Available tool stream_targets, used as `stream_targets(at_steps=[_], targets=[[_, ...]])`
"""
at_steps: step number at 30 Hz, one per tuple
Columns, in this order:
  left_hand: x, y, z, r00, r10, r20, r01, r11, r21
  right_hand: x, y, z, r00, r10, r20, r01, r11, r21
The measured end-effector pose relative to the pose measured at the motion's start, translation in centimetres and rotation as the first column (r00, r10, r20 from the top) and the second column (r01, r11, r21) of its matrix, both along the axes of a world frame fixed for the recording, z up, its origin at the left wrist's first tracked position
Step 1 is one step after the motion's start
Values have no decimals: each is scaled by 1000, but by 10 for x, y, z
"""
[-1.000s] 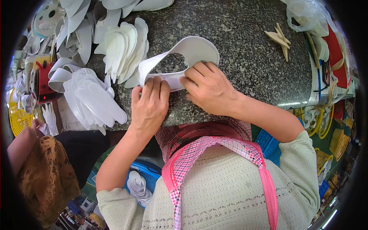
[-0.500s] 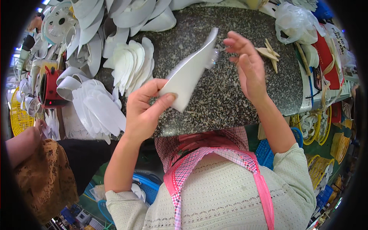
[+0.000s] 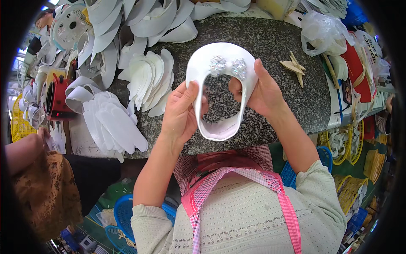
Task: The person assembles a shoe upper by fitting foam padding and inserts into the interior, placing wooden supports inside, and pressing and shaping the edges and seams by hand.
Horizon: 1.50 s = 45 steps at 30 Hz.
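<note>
A white shoe upper (image 3: 222, 53), formed into a closed loop with two clusters of sparkling stones on its broad front, is held up above the dark speckled stone worktop (image 3: 287, 46). My left hand (image 3: 179, 112) pinches its left side, thumb on the outside and fingers partly inside the opening. On the opposite side my right hand (image 3: 267, 93) grips the loop, its thumb pointing up along the edge and some fingertips showing through the opening. The narrow heel end of the upper faces me, and faint marking shows on its inner lining.
To the left lie fanned white flat pieces (image 3: 148, 78) and a pile of white insole-like pieces (image 3: 112, 122). More white uppers (image 3: 152, 21) are heaped behind. Pale wooden sticks (image 3: 294, 67) and a plastic bag (image 3: 323, 34) are at right. A co-worker's arm (image 3: 27, 154) is at far left.
My right hand has come in from the right and taken hold of the upper. The upper has turned from edge-on to face me, showing its opening and stones.
</note>
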State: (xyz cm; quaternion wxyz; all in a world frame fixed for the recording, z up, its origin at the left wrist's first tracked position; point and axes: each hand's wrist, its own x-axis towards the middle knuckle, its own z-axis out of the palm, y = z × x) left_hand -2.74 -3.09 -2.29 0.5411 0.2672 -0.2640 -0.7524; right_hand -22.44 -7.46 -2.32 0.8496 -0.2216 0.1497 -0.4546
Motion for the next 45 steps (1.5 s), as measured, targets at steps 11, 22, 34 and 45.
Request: stream_targets(at_steps=[11,22,34,45], targets=[[2,-11,-22,993,-43,-110,44,999,2,12,11,6,942,-119,-314,92,991,-98],[-28,-5,-54,928,42,-370,-54,998,-22,28,15,8,990,60,-129,-70,995,-72],[-21,11,17,99,695,712,252,674,-694,29,12,-4,801,-394,-451,206,888,-411],[-25,3,18,691,133,710,-45,989,-142,21,9,-10,824,-369,-430,136,865,-483]])
